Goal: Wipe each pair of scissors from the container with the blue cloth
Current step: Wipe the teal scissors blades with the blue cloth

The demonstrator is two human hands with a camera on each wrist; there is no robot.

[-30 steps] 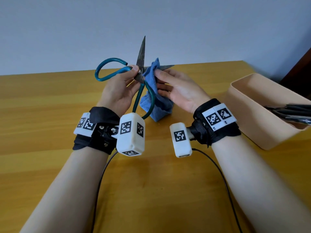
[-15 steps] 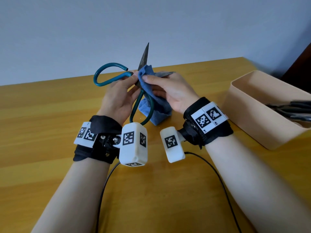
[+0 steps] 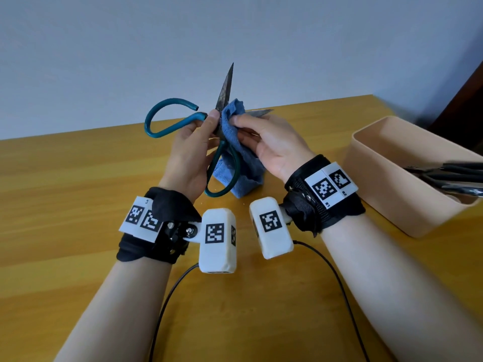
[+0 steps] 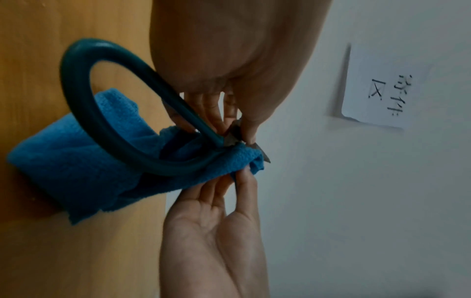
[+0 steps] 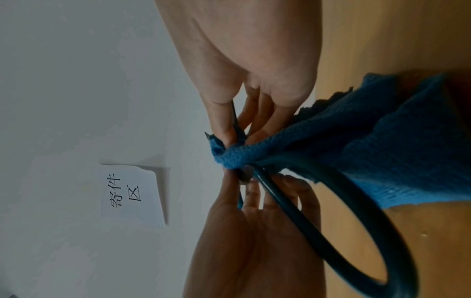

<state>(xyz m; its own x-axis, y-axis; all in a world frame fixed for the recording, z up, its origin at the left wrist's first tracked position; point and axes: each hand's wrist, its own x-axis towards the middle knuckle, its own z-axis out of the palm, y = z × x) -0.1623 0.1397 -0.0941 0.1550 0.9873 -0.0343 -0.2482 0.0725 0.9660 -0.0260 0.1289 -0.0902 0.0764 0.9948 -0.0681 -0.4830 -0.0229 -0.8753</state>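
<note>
Scissors [image 3: 222, 105] stay pinched in my left hand [image 3: 188, 158]; my right hand [image 3: 274, 145] has slid the pinched cloth [image 3: 235, 142] back down to the pivot, so wiping continues.

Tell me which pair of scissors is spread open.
The teal-handled scissors, held up in the left hand, blades splayed apart around the blue cloth. The dark-handled scissors lie in the beige container.

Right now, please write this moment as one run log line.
left hand: holds teal scissors, blades open | right hand: pinches blue cloth near pivot | container: more scissors inside
</note>
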